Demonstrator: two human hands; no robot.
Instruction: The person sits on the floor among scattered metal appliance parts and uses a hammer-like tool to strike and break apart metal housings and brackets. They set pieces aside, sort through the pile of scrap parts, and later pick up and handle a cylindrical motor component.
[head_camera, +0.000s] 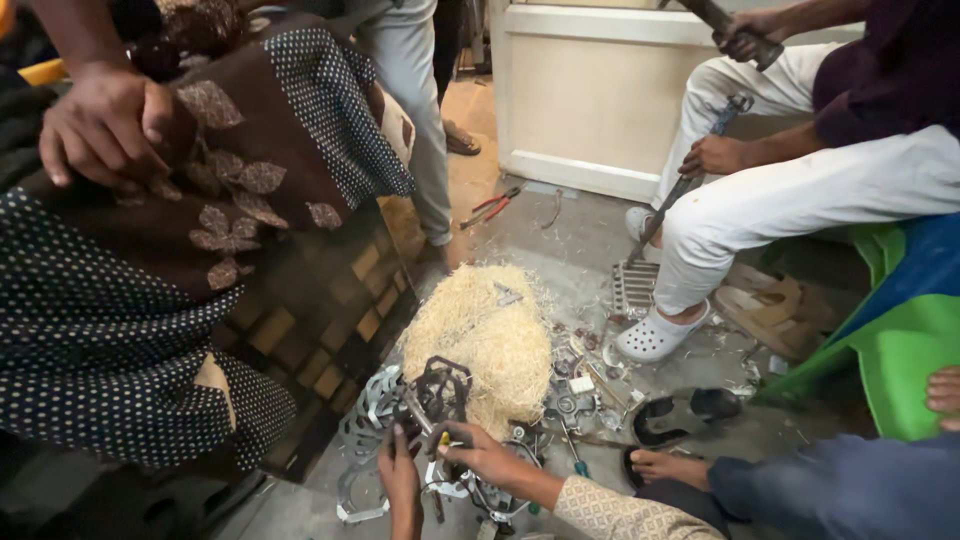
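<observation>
Below, left hand (105, 125) on patterned cloth (250, 150).

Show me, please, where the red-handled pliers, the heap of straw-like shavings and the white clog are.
Red-handled pliers (492, 207): head view, on the red handles.
Heap of straw-like shavings (490, 335): head view, middle of the mound.
White clog (655, 337): head view, on its perforated upper.

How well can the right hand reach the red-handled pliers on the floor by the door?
Probably not from there. The right hand seems closed on the metal parts, and the pliers lie well beyond the straw pile, near a standing person's leg.
</observation>
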